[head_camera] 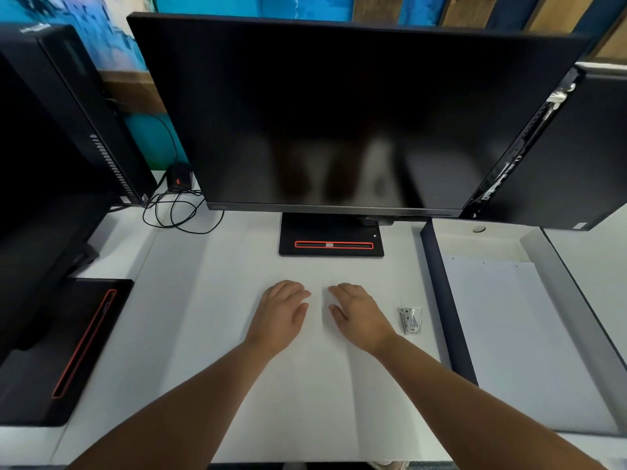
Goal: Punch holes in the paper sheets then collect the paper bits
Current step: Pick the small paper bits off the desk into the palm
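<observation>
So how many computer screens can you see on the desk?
3. A big dark monitor stands in the middle behind the hands, another screen is at the left edge, and a third is at the right edge. More may sit out of view.

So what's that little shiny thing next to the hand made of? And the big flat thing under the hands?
The little hole punch looks like bare metal: it is silvery grey and glints where light hits it, though it is too small to be sure. The sheet under the left hand and right hand looks like white paper: thin, matte, lying flat with faint lengthwise creases.
</observation>
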